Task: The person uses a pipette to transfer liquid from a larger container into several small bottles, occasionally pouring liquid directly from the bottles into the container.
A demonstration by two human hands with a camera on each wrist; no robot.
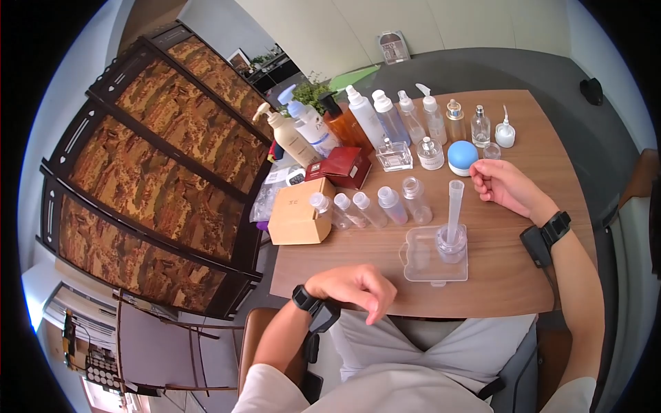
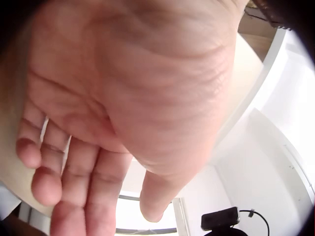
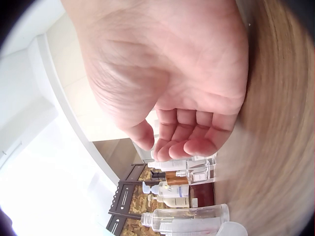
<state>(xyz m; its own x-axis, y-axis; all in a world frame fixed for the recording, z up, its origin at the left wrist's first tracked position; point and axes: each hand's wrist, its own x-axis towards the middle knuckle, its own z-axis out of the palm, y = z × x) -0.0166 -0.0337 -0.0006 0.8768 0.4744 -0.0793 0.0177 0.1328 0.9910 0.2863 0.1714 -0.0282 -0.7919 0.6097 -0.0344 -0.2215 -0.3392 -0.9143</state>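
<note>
My right hand [image 1: 507, 187] is at the right of the table, its fingers loosely bent. Nothing shows between thumb and fingers in the right wrist view. Just beyond its fingertips stand a white jar with a blue lid [image 1: 463, 155] and a small clear round piece [image 1: 491, 151]. My left hand [image 1: 358, 288] hangs at the table's front edge, holding nothing, fingers relaxed in the left wrist view. Between the hands lies a clear plastic case [image 1: 419, 256]. A small clear cup [image 1: 451, 249] is at its right side, with a translucent tube [image 1: 455, 206] upright in it.
Several clear empty bottles [image 1: 390, 204] line up mid-table beside a cardboard box [image 1: 301, 212]. A dark red box [image 1: 344, 166], perfume bottles [image 1: 394, 155] and pump bottles [image 1: 292, 138] stand behind. A white-capped pump bottle [image 1: 505, 132] is at the back right. A patterned folding screen [image 1: 158, 172] stands left.
</note>
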